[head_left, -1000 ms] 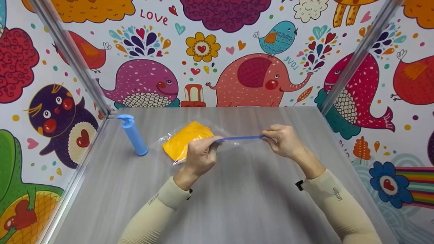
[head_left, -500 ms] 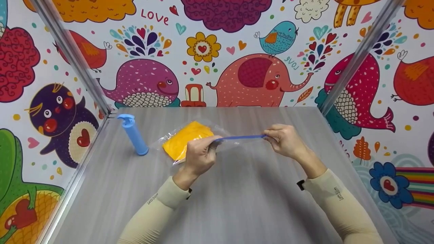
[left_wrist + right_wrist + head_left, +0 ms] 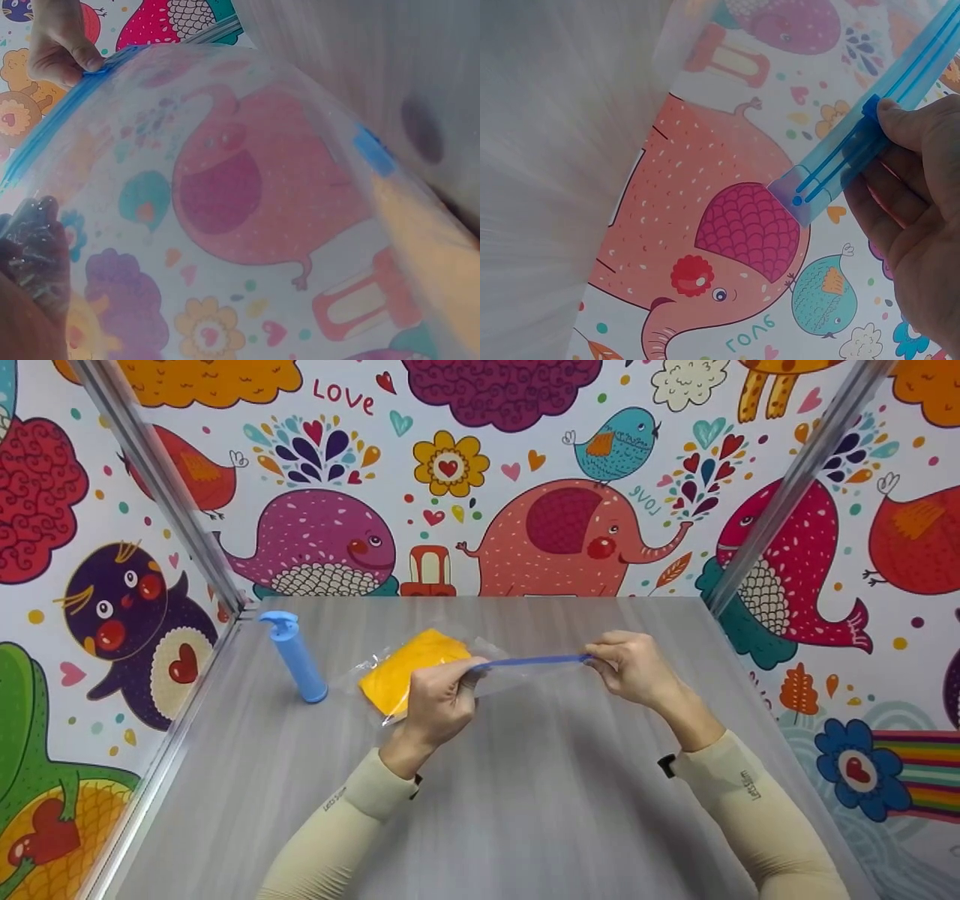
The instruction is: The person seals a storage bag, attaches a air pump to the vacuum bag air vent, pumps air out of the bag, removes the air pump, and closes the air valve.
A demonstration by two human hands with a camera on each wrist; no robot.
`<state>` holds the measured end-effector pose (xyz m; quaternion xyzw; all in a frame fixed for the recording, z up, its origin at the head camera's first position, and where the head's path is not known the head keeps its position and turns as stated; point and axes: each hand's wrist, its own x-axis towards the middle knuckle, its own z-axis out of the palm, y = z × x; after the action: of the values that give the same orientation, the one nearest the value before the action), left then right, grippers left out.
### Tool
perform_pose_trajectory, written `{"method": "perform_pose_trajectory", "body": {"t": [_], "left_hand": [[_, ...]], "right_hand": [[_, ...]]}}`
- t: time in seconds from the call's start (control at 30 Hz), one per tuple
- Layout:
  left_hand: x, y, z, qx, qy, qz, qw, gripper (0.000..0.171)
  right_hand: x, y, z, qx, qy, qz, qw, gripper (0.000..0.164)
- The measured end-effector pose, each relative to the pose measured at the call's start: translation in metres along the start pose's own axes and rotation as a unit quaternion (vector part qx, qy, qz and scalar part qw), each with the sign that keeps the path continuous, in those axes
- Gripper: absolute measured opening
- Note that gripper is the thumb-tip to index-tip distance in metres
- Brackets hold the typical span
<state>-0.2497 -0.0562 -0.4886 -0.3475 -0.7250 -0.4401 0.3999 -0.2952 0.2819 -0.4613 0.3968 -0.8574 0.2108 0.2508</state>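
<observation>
Between my hands stretches the mouth of a clear zip bag (image 3: 529, 678), edged by a blue zip strip (image 3: 534, 661). My left hand (image 3: 437, 701) pinches one end of the strip. My right hand (image 3: 632, 669) pinches it close to the other end; in the right wrist view the thumb lies on a small blue slider (image 3: 871, 107). Behind the left hand, orange folded cloth-like material (image 3: 412, 664) lies in clear plastic on the table. Whether that plastic belongs to the held bag I cannot tell. Film veils much of the left wrist view.
A light blue hand pump (image 3: 298, 664) is to the left of the orange material on the grey table (image 3: 517, 825). Patterned walls with cartoon animals and metal corner posts (image 3: 154, 487) enclose the table at the back and sides.
Both hands keep their hold on the zip strip. The right hand has shifted slightly right, the left slightly left, and the strip has risen a little. Pump and orange material stay put.
</observation>
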Motion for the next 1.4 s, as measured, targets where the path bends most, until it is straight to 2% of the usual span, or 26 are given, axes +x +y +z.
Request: {"method": "perform_pose_trajectory", "body": {"t": [0.5,0.83,1.4], "left_hand": [[0.0015,-0.001,-0.0028,0.009,-0.001,0.0,1.0,0.013],[0.0021,-0.0019,-0.0032,0.012,0.01,-0.001,0.9999,0.014],[0.0025,-0.0016,-0.0049,0.004,0.0,-0.02,0.9998,0.013]], "right_hand": [[-0.0002,0.0041,0.0004,0.0,0.003,-0.01,1.0,0.018],[-0.0003,0.0052,-0.0011,-0.025,-0.004,-0.01,1.0,0.019],[-0.0041,0.0081,-0.0011,-0.014,-0.017,0.023,0.999,0.018]]}}
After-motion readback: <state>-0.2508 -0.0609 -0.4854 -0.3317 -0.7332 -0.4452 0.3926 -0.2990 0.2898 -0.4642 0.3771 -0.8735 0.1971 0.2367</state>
